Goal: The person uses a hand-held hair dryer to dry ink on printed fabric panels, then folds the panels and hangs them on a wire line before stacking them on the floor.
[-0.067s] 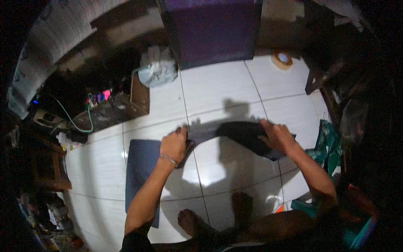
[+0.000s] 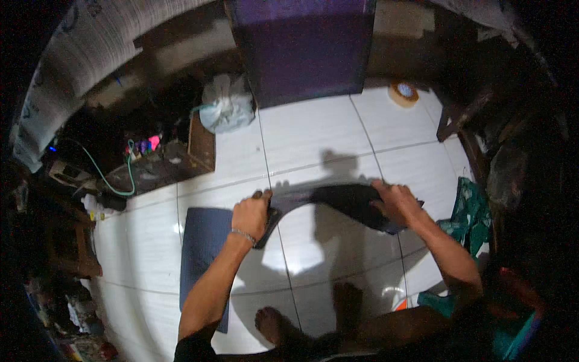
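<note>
A dark grey piece of cloth (image 2: 295, 198) is stretched in an arc between my two hands, above the tiled floor. My left hand (image 2: 250, 216), with a bracelet at the wrist, is closed on its left end. The right end is gripped by my right hand (image 2: 395, 204), its thumb and fingers pinching the darker, hanging part. Under my left forearm, a flat dark blue-grey piece (image 2: 205, 241), which looks like folded fabric, lies on the floor. Whether it is joined to the cloth I hold cannot be made out.
A tied plastic bag (image 2: 228, 108) rests beside a low wooden shelf (image 2: 202, 145) at the far left. A roll of tape (image 2: 403, 95) lies far right, near a purple panel (image 2: 304, 54). Green cloth (image 2: 469, 211) is heaped at the right. My feet (image 2: 271, 323) are below.
The view has shifted slightly, so the surroundings sit a little lower in the picture. Both hands keep their hold on the cloth, with hardly any other movement.
</note>
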{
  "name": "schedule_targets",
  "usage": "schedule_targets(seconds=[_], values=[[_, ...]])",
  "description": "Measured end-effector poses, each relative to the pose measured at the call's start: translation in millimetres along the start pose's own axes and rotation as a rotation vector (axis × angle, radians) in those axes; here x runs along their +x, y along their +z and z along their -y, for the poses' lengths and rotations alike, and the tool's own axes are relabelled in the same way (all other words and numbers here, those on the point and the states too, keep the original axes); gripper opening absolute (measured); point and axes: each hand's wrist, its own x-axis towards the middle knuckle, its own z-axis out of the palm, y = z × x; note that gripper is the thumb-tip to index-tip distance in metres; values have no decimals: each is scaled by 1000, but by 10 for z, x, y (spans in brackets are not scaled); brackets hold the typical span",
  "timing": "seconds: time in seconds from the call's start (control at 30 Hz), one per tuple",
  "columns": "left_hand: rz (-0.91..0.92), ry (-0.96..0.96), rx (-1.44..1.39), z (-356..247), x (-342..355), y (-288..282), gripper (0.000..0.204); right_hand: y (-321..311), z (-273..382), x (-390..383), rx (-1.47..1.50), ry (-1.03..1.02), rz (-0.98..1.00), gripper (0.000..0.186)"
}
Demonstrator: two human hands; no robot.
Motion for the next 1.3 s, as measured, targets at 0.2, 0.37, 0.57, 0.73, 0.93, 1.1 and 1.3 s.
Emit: schedule_targets(seconds=[0.2, 0.37, 0.57, 0.73, 0.93, 1.1, 1.3], values=[[195, -83, -56, -124, -18, -468, 43, -321, 187, -24, -67, 66, 47, 33], [120, 23, 4, -40, 8, -89, 40, 22, -122, 48, -121, 8, 113, 45], [81, 44, -15, -52, 85, -377, 50, -267, 20, 47, -30, -11, -121, 36], [146, 65, 32, 76, 1, -58, 48, 16, -29, 127, -146, -102, -86, 34], [17, -13, -62, -54, -119, -186, 45, -104, -38, 55, -53, -111, -141, 37], [207, -28, -41, 39, -85, -128, 48, -137, 11, 143, -61, -75, 64, 44], [319, -119, -416, -135, -77, -256, 41, -723, -84, 566, -126, -216, -45, 34]])
